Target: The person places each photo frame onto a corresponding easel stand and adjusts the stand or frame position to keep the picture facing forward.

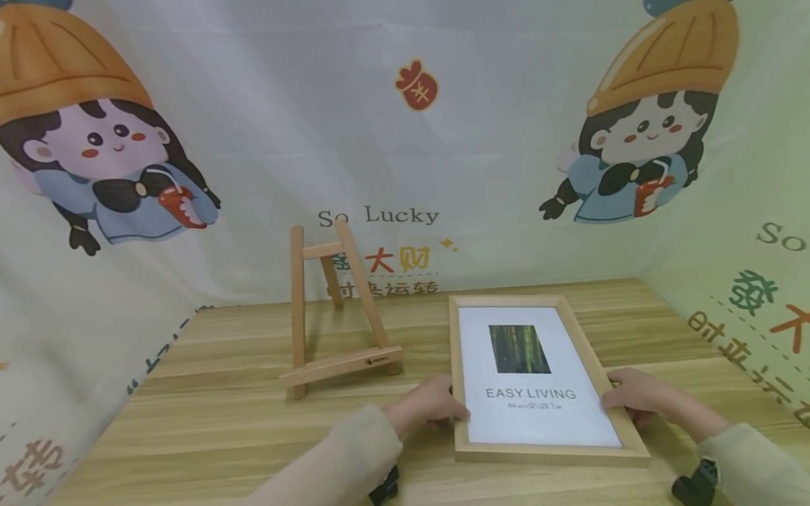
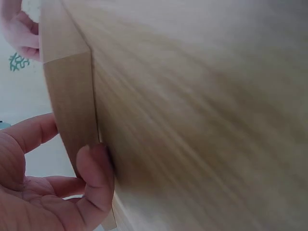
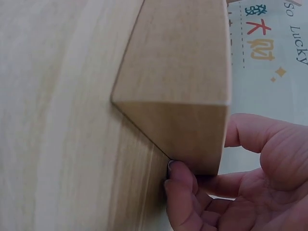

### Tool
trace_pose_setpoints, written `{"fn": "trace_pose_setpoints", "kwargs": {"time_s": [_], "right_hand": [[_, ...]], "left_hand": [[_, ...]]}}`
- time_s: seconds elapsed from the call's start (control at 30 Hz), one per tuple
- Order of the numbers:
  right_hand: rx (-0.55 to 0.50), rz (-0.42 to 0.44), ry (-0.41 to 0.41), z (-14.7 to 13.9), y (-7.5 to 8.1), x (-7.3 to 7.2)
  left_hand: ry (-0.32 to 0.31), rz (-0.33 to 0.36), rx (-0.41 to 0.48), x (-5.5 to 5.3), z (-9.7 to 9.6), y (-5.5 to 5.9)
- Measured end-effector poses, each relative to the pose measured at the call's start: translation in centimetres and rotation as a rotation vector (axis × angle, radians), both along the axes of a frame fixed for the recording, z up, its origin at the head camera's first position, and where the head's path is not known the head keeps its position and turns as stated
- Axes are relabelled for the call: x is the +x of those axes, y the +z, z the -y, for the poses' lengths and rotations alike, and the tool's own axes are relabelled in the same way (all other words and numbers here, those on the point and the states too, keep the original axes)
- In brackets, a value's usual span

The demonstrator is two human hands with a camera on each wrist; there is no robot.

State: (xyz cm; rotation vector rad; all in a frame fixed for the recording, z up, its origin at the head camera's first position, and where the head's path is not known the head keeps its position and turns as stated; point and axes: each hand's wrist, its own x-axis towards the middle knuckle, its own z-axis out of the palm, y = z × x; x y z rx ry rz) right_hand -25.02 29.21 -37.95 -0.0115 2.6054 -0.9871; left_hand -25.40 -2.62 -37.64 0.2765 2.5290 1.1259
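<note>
A light wooden picture frame (image 1: 460, 393) lies face up on the table's right half, its white insert (image 1: 506, 429) printed "EASY LIVING" under a small dark green picture. My left hand (image 1: 427, 404) grips its left side near the front, thumb at the top edge. Opposite, my right hand (image 1: 645, 399) holds the right side, thumb likewise on top. In the left wrist view, curled fingers (image 2: 96, 183) press against the frame's outer side (image 2: 72, 106). The right wrist view shows fingertips (image 3: 180, 192) low by the table and the frame's corner (image 3: 178, 130).
A small wooden easel (image 1: 342, 365) stands on the table (image 1: 209, 393), left of the frame. Printed cloth (image 1: 285, 140) with cartoon figures and lettering hangs behind the table and along both sides. A dark wrist device (image 1: 695, 483) is strapped below the right sleeve.
</note>
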Motion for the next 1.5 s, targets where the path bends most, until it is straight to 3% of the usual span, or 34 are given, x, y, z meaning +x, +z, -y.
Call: {"fn": "trace_pose_setpoints", "kwargs": {"time_s": [0.33, 0.73, 1.2, 1.33, 1.5], "right_hand": [[-0.066, 0.001, -0.017, 0.1, -0.2, 0.5], [-0.062, -0.047, -0.028, 0.5, -0.1, 0.5], [-0.029, -0.090, -0.035, 0.3, 0.0, 0.4], [-0.056, -0.072, -0.030, 0.0, 0.3, 0.3], [-0.191, 0.004, -0.001, -0.9, 0.4, 0.6]], "left_hand": [[-0.006, -0.029, 0.003, 0.0, -0.2, -0.3], [0.127, 0.026, 0.036, -0.1, -1.0, 0.1], [0.183, 0.051, 0.111, 0.0, -1.0, 0.5], [0.195, 0.091, 0.126, 0.1, -1.0, 0.7], [0.193, 0.172, 0.168, 0.1, -0.7, 0.8]]}}
